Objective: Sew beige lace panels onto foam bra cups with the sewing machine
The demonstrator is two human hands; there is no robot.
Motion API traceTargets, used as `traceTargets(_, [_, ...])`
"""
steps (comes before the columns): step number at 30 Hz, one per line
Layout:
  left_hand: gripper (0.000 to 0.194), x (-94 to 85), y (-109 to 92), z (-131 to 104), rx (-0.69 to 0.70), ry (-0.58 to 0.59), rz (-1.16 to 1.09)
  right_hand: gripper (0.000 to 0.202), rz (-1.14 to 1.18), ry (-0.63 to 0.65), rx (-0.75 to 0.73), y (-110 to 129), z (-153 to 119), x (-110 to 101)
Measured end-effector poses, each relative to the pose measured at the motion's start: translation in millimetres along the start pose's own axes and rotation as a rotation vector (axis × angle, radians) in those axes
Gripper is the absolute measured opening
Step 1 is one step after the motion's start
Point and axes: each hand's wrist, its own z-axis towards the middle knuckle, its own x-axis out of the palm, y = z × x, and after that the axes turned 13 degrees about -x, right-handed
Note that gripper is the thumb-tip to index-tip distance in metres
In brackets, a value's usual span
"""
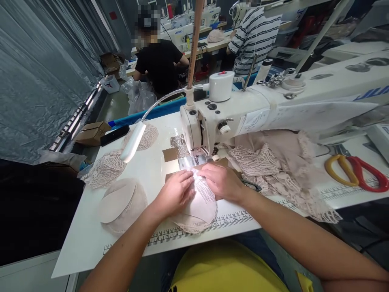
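**What I can't make out from here**

My left hand (178, 192) and right hand (223, 181) cover the top of the lace cup (197, 207), so I can't see the seam under my fingers. The sewing machine (243, 107) runs off the right edge, and its head hides the needle. The orange scissors (355, 170) are partly tucked beneath it. Both co-workers' faces are blurred.

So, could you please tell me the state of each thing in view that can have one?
Left hand: flat on the lace cup.
Right hand: flat on the lace cup.
Lace cup: domed, pressed under both hands at the needle.
Lamp: lit, on a bent neck.
Scissors: closed, lying flat.
Stacked cups: piled, untouched.
Lace fabric: bunched under the machine arm.
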Motion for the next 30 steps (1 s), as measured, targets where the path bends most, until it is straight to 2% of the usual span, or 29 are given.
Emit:
traceTargets(3, [0.033, 2.7, -6.7, 10.7, 0.116, 0.039, 0.016, 0.038, -0.16, 0.187, 0.077, 1.7, 2.8, -2.9])
traceTargets(5, [0.034, 2.0, -8.9, 13.8, 0.102, 0.043, 0.044, 0.035, -0.254, 0.295, 0.121, 4.0, 4.5, -5.2])
traceTargets(8, [0.04, 0.4, -6.5, 15.1, 0.015, 0.049, 0.132, 0.035, -0.307, 0.35, 0.157, 7.8, 6.7, -7.0])
traceTargets(13, [0.046, -0.7, 0.7, 22.8, -0.024, 0.088, 0.211, 0.033, -0.325, 0.329, 0.187, 8.9, 9.3, -4.5])
traceTargets(24, [0.054, -8.2, 26.5, 50.0, 0.145, 0.161, 0.183, 0.023, -0.315, 0.275, 0.183, 4.8, 14.7, 0.1])
traceTargets(28, [0.056, -13.4, 29.0, 49.7, 0.118, 0.186, 0.212, 0.022, -0.273, 0.244, 0.13, 2.5, 11.6, -0.1])
traceTargets(30, [0.05, -15.8, 26.2, 43.8, 0.101, 0.156, 0.237, 0.024, -0.242, 0.211, 0.106, 0.3, 7.9, -1.2])
